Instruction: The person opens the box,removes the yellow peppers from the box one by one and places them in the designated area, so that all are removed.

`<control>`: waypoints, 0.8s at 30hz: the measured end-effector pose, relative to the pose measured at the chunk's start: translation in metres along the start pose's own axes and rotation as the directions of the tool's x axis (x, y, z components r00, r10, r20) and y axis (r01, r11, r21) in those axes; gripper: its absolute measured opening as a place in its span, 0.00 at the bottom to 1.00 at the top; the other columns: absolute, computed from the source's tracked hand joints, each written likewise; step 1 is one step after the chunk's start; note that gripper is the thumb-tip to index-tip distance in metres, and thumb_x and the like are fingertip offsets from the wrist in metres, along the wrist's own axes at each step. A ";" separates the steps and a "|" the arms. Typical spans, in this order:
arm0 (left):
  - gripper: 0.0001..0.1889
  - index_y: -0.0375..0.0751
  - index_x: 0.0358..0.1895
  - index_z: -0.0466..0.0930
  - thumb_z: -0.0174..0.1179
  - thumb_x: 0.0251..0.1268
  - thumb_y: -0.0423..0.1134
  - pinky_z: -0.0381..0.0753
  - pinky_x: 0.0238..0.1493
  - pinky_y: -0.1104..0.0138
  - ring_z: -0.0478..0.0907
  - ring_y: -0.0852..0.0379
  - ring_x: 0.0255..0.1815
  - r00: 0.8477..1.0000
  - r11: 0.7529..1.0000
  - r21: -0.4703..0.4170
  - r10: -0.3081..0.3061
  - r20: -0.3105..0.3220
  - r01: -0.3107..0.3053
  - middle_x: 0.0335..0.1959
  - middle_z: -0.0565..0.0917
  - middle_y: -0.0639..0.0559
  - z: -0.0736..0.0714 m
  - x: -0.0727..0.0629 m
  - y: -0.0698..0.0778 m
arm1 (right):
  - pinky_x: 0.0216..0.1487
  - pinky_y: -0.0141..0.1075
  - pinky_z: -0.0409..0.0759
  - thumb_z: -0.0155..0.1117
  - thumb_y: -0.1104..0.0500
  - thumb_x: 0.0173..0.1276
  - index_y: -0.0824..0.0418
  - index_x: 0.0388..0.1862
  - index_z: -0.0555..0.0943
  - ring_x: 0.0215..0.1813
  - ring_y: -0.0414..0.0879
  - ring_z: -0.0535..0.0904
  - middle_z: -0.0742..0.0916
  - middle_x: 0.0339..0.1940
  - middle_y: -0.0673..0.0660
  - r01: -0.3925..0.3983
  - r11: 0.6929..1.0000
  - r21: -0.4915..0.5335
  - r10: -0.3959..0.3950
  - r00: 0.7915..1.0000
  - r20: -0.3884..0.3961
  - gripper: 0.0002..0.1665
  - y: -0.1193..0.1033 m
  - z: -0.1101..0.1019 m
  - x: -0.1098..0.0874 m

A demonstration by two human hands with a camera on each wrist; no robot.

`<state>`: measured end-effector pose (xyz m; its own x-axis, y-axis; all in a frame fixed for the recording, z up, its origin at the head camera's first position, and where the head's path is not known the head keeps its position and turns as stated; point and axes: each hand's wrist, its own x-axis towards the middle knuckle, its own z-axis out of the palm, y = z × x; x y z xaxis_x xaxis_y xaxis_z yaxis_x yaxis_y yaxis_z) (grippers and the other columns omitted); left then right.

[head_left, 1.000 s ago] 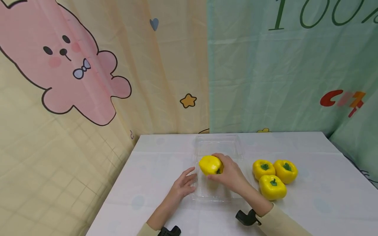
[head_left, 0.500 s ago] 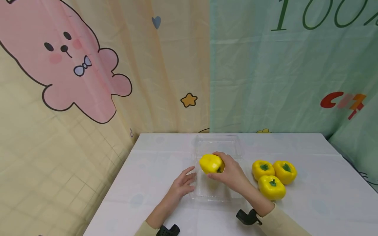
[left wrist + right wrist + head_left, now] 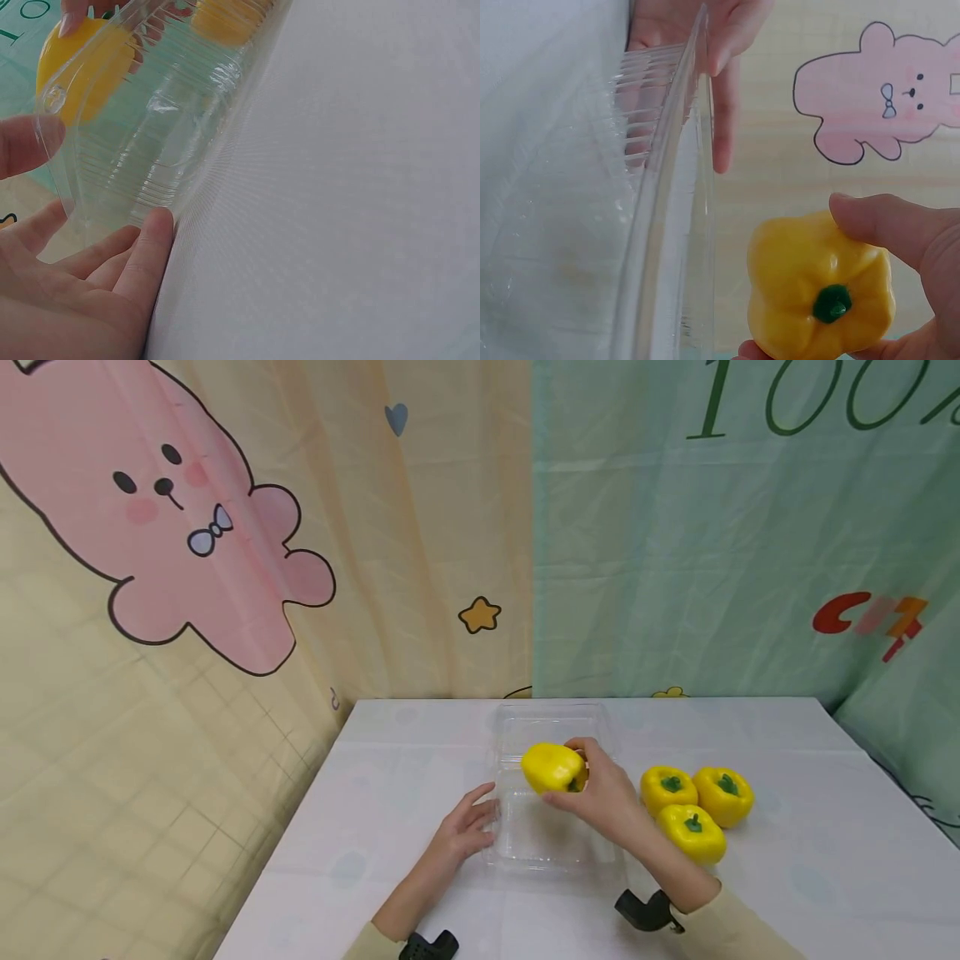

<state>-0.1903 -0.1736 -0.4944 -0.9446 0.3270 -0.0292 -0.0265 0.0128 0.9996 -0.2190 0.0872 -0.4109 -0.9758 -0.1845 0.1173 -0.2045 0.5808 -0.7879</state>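
My right hand point(image 3: 606, 795) grips a yellow bell pepper point(image 3: 551, 767) between thumb and fingers, above a clear plastic container point(image 3: 536, 865). The pepper lies on its side, and its green stem point(image 3: 832, 303) points back to the right wrist camera. At the container's left side is my left hand point(image 3: 459, 833), with fingers extended and loosely spread. In the left wrist view, the fingers point(image 3: 146, 251) of that hand touch the clear outer wall, and the thumb point(image 3: 30, 144) is by the rim. The held pepper shows partly through the plastic there.
Three more yellow bell peppers stand grouped right of the container: one at the back left point(image 3: 667, 789), one at the back right point(image 3: 724, 797), one in front point(image 3: 692, 832). The container's lid point(image 3: 553, 727) lies folded back. A white cloth covers the table point(image 3: 825, 818); printed curtains point(image 3: 420, 527) hang behind it.
My right hand has shifted the bell pepper a little to the right and away from me over the container. My left hand stays at the container's side.
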 end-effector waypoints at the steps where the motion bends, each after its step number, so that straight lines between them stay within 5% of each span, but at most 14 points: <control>1: 0.36 0.47 0.80 0.55 0.55 0.69 0.32 0.61 0.70 0.44 0.59 0.40 0.76 1.000 1.000 0.000 -0.001 0.000 0.001 0.75 0.64 0.36 0.000 0.000 0.000 | 0.58 0.53 0.78 0.81 0.47 0.54 0.57 0.68 0.66 0.54 0.53 0.77 0.79 0.62 0.58 -0.005 1.000 -0.001 0.005 1.000 0.000 0.48 -0.001 -0.002 0.000; 14: 0.37 0.49 0.80 0.56 0.56 0.69 0.34 0.61 0.70 0.43 0.60 0.42 0.76 1.000 1.000 0.009 -0.018 -0.017 0.019 0.75 0.64 0.38 0.002 0.001 -0.001 | 0.45 0.42 0.76 0.80 0.44 0.56 0.57 0.70 0.65 0.49 0.53 0.73 0.78 0.61 0.57 0.002 1.000 -0.015 -0.003 0.999 -0.037 0.49 -0.007 -0.026 -0.008; 24: 0.37 0.49 0.80 0.55 0.56 0.69 0.34 0.60 0.71 0.43 0.59 0.42 0.77 1.000 1.000 -0.001 -0.012 -0.010 0.012 0.75 0.64 0.38 0.001 0.000 -0.001 | 0.53 0.50 0.79 0.79 0.44 0.57 0.56 0.71 0.65 0.58 0.56 0.73 0.76 0.65 0.57 0.016 1.000 0.016 -0.015 0.999 -0.044 0.48 -0.012 -0.038 -0.015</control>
<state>-0.1902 -0.1721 -0.4956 -0.9473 0.3177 -0.0414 -0.0385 0.0156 0.9991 -0.2046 0.1132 -0.3806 -0.9751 -0.1576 0.1557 -0.2184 0.5652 -0.7955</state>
